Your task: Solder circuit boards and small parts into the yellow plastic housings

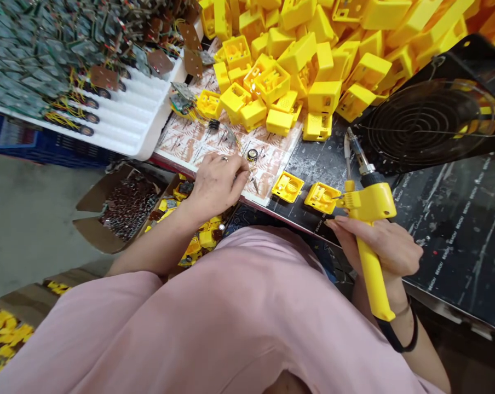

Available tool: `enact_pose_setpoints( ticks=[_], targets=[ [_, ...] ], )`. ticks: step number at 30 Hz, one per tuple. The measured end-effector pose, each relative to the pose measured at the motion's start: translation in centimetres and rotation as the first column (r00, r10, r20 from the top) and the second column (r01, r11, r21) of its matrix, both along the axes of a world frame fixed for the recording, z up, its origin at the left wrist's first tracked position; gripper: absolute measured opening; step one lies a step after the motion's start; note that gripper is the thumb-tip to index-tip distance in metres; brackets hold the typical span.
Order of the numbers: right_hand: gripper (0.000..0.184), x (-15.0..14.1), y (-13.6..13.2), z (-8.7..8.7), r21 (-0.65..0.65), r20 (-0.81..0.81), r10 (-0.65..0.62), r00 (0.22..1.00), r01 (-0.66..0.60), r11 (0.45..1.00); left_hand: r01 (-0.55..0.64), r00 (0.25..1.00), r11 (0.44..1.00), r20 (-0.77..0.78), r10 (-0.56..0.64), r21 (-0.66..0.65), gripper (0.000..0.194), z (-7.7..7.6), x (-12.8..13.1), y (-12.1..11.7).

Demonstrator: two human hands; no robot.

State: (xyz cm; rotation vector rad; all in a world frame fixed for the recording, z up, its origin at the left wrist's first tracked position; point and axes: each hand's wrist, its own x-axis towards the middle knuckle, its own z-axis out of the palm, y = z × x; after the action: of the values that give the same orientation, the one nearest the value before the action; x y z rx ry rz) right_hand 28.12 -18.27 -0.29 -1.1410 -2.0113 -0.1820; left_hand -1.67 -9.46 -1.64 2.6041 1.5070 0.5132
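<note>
My right hand (381, 249) is closed round the handle of a yellow soldering gun (368, 210), its metal tip pointing up and away over the black bench. My left hand (218, 183) rests knuckles-up on a patterned mat (198, 145), fingers pinched together on a thin wire or lead that I cannot make out clearly. A small round black part (252, 155) lies just beyond its fingertips. Two open yellow plastic shells (287, 187) (322, 197) sit on the bench between my hands.
A big heap of yellow plastic housings (313, 49) fills the back. A white tray (128, 117) of wired circuit boards stands at the left. A black fan (430, 123) sits at the right. A cardboard box (122, 205) of small dark parts is below the bench edge.
</note>
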Motion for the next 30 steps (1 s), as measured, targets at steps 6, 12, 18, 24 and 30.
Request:
enact_pose_setpoints(
  ticks=[6, 12, 18, 24, 30],
  targets=[
    [0.014, -0.8, 0.4, 0.7, 0.022, 0.005, 0.031, 1.0, -0.031, 0.999, 0.065, 0.95, 0.966, 0.311, 0.017, -0.252, 0.018, 0.8, 0.0, 0.2],
    [0.021, -0.6, -0.3, 0.2, -0.046, -0.06, -0.022, 0.998, 0.02, 0.999, 0.063, 0.952, 0.965, 0.306, 0.018, -0.256, 0.022, 0.7, -0.1, 0.5],
    [0.022, -0.3, -0.3, 0.4, -0.04, -0.078, 0.009, 0.997, -0.012, 0.999, 0.025, 0.974, 0.991, 0.226, 0.006, -0.133, 0.017, 0.6, 0.1, 0.4],
    [0.027, 0.5, -1.6, -0.2, -0.149, -0.209, 0.032, 0.977, -0.064, 0.987, 0.106, 0.968, 0.982, 0.243, -0.067, -0.154, 0.021, 0.7, 0.8, 0.6],
    [0.067, 1.2, -2.3, -0.4, 0.008, -0.411, -0.367, 0.834, 0.406, 0.914, 0.044, 0.992, 0.999, 0.117, -0.046, 0.025, 0.021, 0.7, 2.3, 0.0]
  ],
)
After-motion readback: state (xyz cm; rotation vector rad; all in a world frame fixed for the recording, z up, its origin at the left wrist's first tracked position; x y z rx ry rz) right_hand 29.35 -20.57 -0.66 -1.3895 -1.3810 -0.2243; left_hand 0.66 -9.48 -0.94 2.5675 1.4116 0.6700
